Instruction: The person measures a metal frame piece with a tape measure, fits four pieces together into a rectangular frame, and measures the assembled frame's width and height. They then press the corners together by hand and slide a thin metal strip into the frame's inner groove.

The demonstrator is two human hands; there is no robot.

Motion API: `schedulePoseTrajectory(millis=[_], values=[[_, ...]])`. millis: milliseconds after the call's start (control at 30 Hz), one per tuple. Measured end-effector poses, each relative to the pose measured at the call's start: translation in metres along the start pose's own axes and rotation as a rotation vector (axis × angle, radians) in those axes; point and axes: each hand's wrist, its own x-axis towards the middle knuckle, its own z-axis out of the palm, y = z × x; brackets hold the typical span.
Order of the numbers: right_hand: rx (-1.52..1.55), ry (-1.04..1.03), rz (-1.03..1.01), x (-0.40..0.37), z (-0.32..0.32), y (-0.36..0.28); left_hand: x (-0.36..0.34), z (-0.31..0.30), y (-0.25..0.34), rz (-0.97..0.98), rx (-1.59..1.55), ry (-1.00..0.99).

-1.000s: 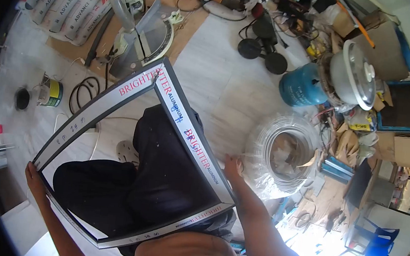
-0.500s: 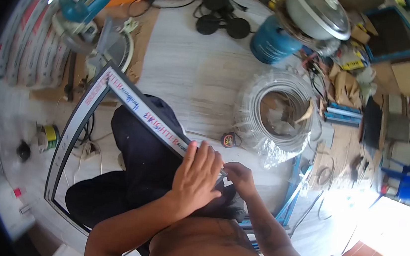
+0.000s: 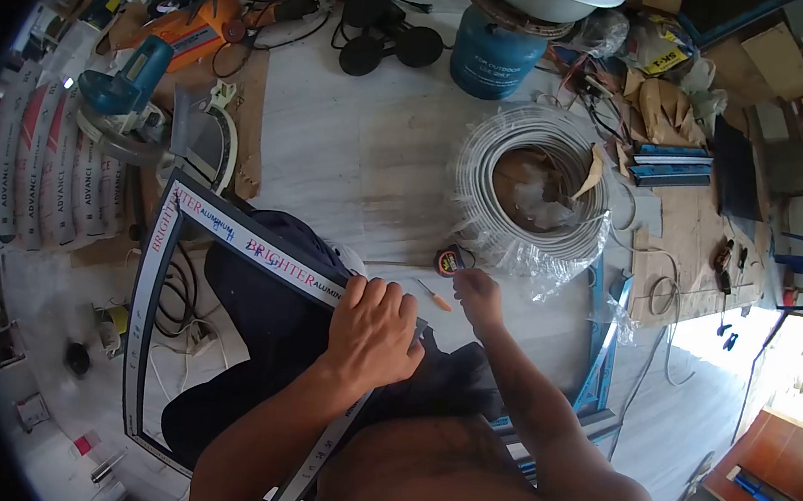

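An aluminum frame with printed white protective film (image 3: 293,272) rests tilted across my lap. My left hand (image 3: 373,334) wraps over its upper right corner, fingers curled around the bar. My right hand (image 3: 477,303) is away from the frame, fingers curled together, close by a red and black tape measure (image 3: 447,261) on the floor. I cannot tell what, if anything, those fingers hold. A thin tool with an orange handle (image 3: 440,302) lies on the floor between my two hands.
Ahead lies a plastic-wrapped coil of grey tubing (image 3: 479,166), with a blue gas cylinder (image 3: 500,60) behind it. A miter saw (image 3: 134,90) stands at left beside printed sacks (image 3: 62,171). Blue-filmed frame pieces (image 3: 598,354) lie to the right.
My right hand has left the frame's corner and moved right and forward toward the tape measure. My left hand has gone from flat fingers to curled around the bar. The view has shifted.
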Motion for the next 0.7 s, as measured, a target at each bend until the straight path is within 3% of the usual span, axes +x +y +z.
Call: schedulePoseTrajectory(millis=[100,167,200,267,300,333,433,500,567,633,700], values=[[-0.074,0.036,0.012,0.032,0.017,0.026,0.001,-0.001,-0.003,0.016,-0.013,0.042],[-0.648,0.062,-0.176,0.053,0.030,0.062,-0.001,-0.002,-0.003,-0.005,-0.013,-0.041],[-0.645,0.055,-0.188,0.053,0.033,0.064,-0.003,-0.002,-0.003,-0.014,-0.004,-0.035],[-0.888,0.057,-0.408,0.056,0.041,0.065,-0.011,-0.003,-0.005,0.048,-0.081,0.123],[-1.018,-0.110,-0.237,0.058,0.044,0.058,-0.020,-0.007,-0.006,0.051,-0.080,0.186],[-1.021,-0.125,-0.260,0.061,0.049,0.055,-0.031,-0.012,-0.007,0.030,-0.067,0.196],[-1.068,-0.121,0.072,0.063,0.066,0.039,-0.082,-0.027,-0.015,-0.207,-0.083,0.394],[-1.094,-0.093,0.054,0.094,0.071,0.085,-0.125,-0.034,-0.025,-0.429,-0.066,0.487],[-1.062,-0.062,0.169,0.097,0.075,0.078,-0.161,-0.035,-0.032,-0.600,-0.029,0.578],[-1.117,-0.028,0.070,0.108,0.076,0.087,-0.190,-0.036,-0.034,-0.779,-0.042,0.700],[-1.111,-0.106,-0.064,0.118,0.067,0.072,-0.201,-0.038,-0.031,-0.793,-0.122,0.775]])
